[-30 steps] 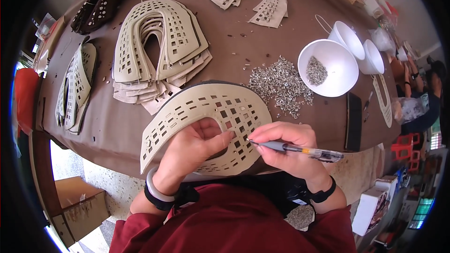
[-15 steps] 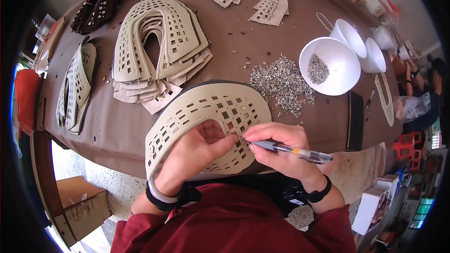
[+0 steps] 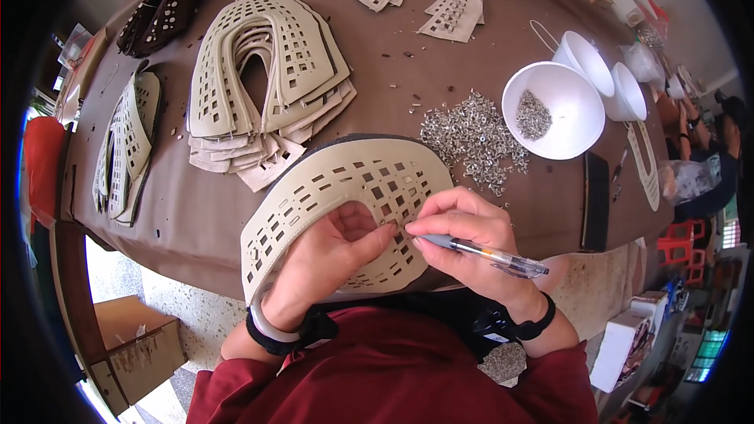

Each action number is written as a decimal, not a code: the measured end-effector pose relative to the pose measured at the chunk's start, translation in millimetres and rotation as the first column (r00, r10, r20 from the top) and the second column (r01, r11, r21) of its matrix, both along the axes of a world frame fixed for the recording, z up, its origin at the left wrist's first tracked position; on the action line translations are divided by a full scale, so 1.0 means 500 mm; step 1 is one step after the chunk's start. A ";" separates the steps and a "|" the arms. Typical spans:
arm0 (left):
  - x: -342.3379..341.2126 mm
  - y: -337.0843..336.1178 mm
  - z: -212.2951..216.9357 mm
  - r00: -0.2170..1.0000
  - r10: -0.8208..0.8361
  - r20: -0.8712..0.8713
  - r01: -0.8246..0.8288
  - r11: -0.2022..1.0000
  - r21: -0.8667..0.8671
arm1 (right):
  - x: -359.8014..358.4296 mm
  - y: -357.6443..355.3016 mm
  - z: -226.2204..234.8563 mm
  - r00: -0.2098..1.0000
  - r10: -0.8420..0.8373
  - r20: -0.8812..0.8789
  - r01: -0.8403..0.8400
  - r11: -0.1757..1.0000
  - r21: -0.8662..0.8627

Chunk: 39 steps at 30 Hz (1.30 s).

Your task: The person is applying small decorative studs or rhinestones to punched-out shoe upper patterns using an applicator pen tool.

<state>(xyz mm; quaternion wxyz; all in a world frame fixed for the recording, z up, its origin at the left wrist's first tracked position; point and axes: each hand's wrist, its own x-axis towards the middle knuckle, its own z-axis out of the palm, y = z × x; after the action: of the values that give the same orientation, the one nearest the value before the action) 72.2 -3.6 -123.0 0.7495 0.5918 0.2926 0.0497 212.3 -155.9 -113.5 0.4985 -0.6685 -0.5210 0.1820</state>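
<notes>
1. Head view: the right hand (image 3: 463,239) is closed around a pen (image 3: 487,254), its tip at the cut-out squares of a beige horseshoe-shaped perforated piece (image 3: 338,196).
2. The left hand (image 3: 330,255) lies in the piece's inner curve, fingers bent and pressing on the piece beside the pen tip.
3. The piece rests at the near edge of a brown table (image 3: 393,71).
4. Beyond it are a pile of small metal bits (image 3: 471,137), a white bowl (image 3: 554,110) and a stack of similar pieces (image 3: 263,78).
</notes>
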 end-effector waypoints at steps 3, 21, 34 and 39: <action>-0.001 -0.003 -0.006 0.999 0.033 0.037 -0.034 0.999 0.008 | 0.000 -0.001 -0.005 1.000 0.017 0.001 -0.017 1.000 -0.012; -0.005 -0.018 0.012 0.995 0.077 -0.067 -0.064 0.982 0.178 | -0.023 0.004 -0.023 0.937 -0.114 0.332 0.023 0.964 0.265; 0.002 -0.022 0.015 0.994 0.056 0.093 -0.066 0.992 0.112 | 0.049 -0.078 -0.001 0.878 -0.478 -0.019 0.478 0.876 0.062; 0.011 -0.012 0.024 0.999 0.042 -0.008 -0.041 0.995 0.090 | 0.051 -0.085 -0.022 0.878 -0.435 0.199 0.429 0.900 0.075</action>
<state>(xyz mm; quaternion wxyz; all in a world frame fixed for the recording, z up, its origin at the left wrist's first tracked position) 77.5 -9.7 -111.3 0.7195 0.6190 0.3058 0.0754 237.7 -198.2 -124.6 0.4778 -0.7761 -0.4113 -0.0132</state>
